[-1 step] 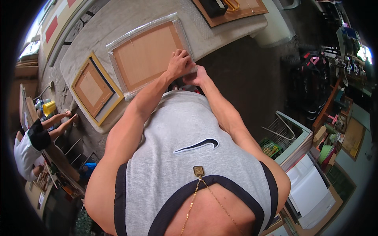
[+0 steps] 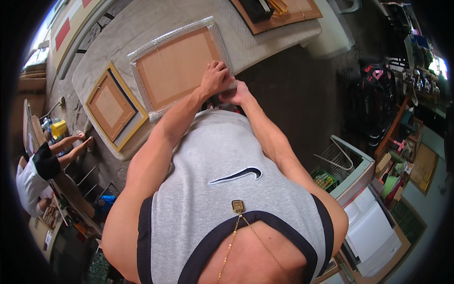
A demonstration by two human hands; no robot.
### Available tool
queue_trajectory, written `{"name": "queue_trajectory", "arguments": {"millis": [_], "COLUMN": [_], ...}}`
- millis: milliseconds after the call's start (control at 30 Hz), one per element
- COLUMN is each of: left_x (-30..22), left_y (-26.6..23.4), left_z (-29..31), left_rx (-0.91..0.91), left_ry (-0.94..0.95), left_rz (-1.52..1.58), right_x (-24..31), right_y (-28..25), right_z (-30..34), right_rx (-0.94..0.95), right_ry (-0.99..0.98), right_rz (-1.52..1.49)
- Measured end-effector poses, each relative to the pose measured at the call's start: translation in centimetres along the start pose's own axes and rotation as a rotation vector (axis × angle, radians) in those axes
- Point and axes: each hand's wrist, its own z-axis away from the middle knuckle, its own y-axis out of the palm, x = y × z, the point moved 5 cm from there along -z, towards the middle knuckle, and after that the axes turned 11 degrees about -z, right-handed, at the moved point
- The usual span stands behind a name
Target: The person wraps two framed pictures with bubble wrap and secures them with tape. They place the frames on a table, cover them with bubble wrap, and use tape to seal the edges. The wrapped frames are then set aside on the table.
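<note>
A large picture frame [image 2: 177, 64] lies back side up on the table, with clear bubble wrap [image 2: 137, 80] folded round its edges and its brown backing board showing. At its near right corner, my left hand [image 2: 217, 78] rests with curled fingers pressed on the wrapped edge. My right hand [image 2: 235, 93] closes on the same corner from the table's edge, close against the left. Its fingertips are partly hidden. Left of the large frame lies a smaller gold-edged picture frame [image 2: 130, 135], also back side up, with a hanging wire across its board.
The pale table [image 2: 113, 49] curves away to the far side. At the far right, another frame [image 2: 302, 9] lies on bubble wrap with a black box [image 2: 255, 8] on it. A person [image 2: 38, 173] is at the left. A green-edged cabinet [image 2: 357, 163] stands at the right.
</note>
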Motion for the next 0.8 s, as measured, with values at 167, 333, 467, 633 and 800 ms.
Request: {"name": "queue_trajectory", "arguments": {"millis": [167,333,467,633,800], "left_x": [0.1,0.8,1.0,5.1,12.8], "left_y": [-0.2,-0.3,-0.6,-5.7,-13.0], "left_z": [-0.1,-0.7,-0.7,2.5,12.6], "left_rx": [-0.030,-0.092,-0.093,-0.402,-0.379], "left_ry": [-0.005,-0.033,-0.122,-0.549,-1.145], "left_rz": [0.037,0.076,0.146,-0.024,-0.575], "right_x": [0.6,2.9,2.8,4.3,7.2], "right_y": [-0.4,0.5,2.2,5.5,8.8], "right_z": [0.1,0.4,2.9,3.9,3.6], "right_rx": [-0.021,-0.078,0.016,0.014,0.066], "right_ry": [0.132,-0.073,-0.065,-0.127,-0.207], "right_rz": [0.073,0.495,0.451,0.888,0.930]}}
